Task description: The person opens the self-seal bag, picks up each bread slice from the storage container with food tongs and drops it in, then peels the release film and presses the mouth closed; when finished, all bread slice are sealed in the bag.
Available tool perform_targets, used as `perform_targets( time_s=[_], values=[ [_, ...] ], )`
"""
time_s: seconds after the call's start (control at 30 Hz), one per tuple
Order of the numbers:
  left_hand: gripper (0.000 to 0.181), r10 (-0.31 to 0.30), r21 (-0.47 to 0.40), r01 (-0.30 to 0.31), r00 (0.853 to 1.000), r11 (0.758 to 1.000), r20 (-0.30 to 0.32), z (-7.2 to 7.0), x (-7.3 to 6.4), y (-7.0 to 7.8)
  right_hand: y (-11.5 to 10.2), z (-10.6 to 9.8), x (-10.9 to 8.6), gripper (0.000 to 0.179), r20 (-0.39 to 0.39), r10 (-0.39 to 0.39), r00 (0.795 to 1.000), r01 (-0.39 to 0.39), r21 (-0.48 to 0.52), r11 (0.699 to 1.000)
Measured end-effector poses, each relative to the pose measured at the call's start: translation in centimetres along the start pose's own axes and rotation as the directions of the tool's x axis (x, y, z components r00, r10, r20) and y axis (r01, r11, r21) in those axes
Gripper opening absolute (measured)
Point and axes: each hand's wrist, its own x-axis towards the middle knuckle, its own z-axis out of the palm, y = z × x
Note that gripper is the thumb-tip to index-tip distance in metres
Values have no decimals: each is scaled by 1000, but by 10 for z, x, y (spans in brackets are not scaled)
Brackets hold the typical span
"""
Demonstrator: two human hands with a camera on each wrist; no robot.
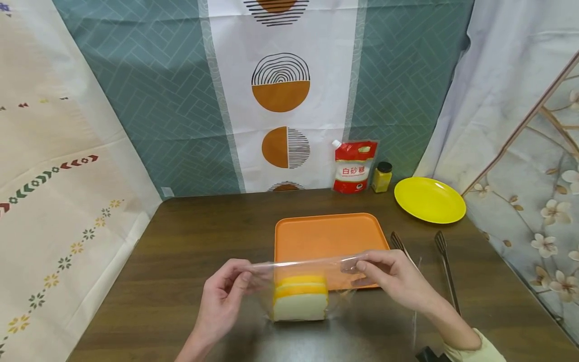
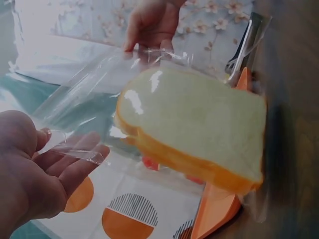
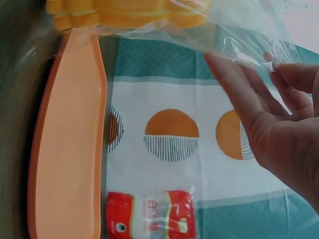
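Observation:
Slices of bread (image 1: 300, 305), white with orange-yellow crusts, stand upright on the table inside a clear plastic bag (image 1: 298, 265). My left hand (image 1: 222, 296) pinches one upper corner of the bag between thumb and fingers. At the opposite corner, my right hand (image 1: 392, 277) pinches the film, so the top edge is stretched between both hands. In the left wrist view the bread (image 2: 199, 119) shows through the film, with the left hand (image 2: 40, 169) below its open end. The right wrist view shows the right hand (image 3: 279, 109) holding the bag's edge.
Just behind the bread lies an orange tray (image 1: 325, 231). Tongs (image 1: 447, 266) and another utensil (image 1: 400, 246) lie to its right. A red sugar pouch (image 1: 354, 168), a yellow jar with black lid (image 1: 382, 178) and a yellow plate (image 1: 429, 200) stand at the back right.

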Motion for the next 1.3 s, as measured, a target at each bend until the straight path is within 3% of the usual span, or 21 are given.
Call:
perform_targets(
  time_s=[0.3, 0.53, 0.77, 0.97, 1.17, 1.3],
  values=[
    [15, -105, -28, 106, 994, 994, 4, -15, -1, 13, -4, 11, 15, 24, 34, 47, 998, -49, 84, 995],
    [19, -27, 4, 27, 999, 1000, -36, -30, -2, 20, -6, 24, 31, 23, 27, 29, 999, -29, 19, 999],
    [23, 25, 8, -25, 998, 1000, -61, -49, -2, 22, -5, 37, 48, 22, 45, 48, 998, -50, 37, 998],
    [20, 16, 22, -14, 992, 1000, -129, -67, -5, 25, -3, 51, 65, 23, 51, 98, 994, -100, 42, 994],
    [19, 32, 72, -20, 984, 997, -178, -88, -9, 35, -1, 70, 82, 22, 98, 87, 991, -94, 67, 993],
    [15, -44, 127, 74, 974, 989, -223, -114, -2, 35, 7, 85, 110, 24, 104, 114, 988, -124, 94, 988]
  ],
)
